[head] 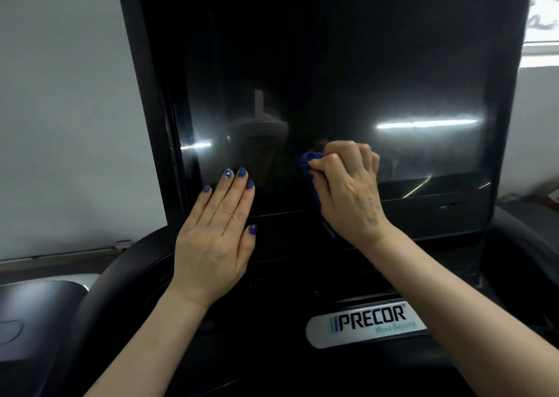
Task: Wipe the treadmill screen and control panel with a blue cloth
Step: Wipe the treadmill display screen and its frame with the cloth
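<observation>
The treadmill's big dark screen [332, 63] fills the upper middle of the head view, with light streaks reflected low on the glass. My right hand [351, 191] grips a bunched blue cloth [311, 159] and presses it against the lower middle of the screen; most of the cloth is hidden under the fingers and palm. My left hand [216, 230] lies flat with straight fingers on the screen's lower left corner and bottom bezel. Below them the black control panel [272, 290] sits in shadow, with a silver Precor badge [363, 324].
A black handlebar [99, 290] curves round the console at lower left, another at the right [526, 245]. A white wall [60, 109] stands behind on the left. Part of a neighbouring grey machine [36, 299] shows at the far lower left.
</observation>
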A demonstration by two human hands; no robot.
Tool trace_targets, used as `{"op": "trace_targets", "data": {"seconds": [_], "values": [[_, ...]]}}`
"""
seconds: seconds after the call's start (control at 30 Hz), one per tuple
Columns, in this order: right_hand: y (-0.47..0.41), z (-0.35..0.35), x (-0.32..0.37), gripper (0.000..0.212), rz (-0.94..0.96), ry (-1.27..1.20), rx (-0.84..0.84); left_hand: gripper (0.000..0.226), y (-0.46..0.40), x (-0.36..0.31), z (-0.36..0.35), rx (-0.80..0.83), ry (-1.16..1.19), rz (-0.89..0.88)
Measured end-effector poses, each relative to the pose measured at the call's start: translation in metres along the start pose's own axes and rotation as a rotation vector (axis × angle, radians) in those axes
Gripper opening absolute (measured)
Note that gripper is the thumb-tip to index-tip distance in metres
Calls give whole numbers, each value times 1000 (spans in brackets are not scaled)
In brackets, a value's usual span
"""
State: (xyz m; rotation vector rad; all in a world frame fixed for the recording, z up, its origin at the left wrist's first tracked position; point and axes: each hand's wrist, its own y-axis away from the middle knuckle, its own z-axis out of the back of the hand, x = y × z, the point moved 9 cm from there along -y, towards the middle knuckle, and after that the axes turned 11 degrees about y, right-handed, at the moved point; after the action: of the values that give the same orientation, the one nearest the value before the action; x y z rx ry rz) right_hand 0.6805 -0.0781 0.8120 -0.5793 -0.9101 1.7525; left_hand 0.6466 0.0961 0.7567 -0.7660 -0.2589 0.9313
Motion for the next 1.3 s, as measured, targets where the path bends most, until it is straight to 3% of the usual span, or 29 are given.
{"op": "trace_targets", "data": {"seconds": [0.43, 0.63, 0.8, 1.0, 1.17, 1.3], "values": [[10, 2, -10, 14, 132, -29, 57, 51, -10, -24, -21, 24, 4, 20], [-1, 6, -26, 15, -24, -34, 18, 51, -9, -24, -21, 13, -4, 20], [5, 7, -31, 15, 90, -41, 53, 52, -8, -24, -21, 10, -7, 18], [-3, 9, -45, 9, -65, -44, -7, 52, -8, -23, -21, 2, -20, 22], [8, 13, -53, 12, 53, -46, 37, 52, -7, -24, -22, -1, -10, 27], [8, 15, -63, 8, -74, -60, -16, 52, -8, -24, -21, -2, -1, 34]]}}
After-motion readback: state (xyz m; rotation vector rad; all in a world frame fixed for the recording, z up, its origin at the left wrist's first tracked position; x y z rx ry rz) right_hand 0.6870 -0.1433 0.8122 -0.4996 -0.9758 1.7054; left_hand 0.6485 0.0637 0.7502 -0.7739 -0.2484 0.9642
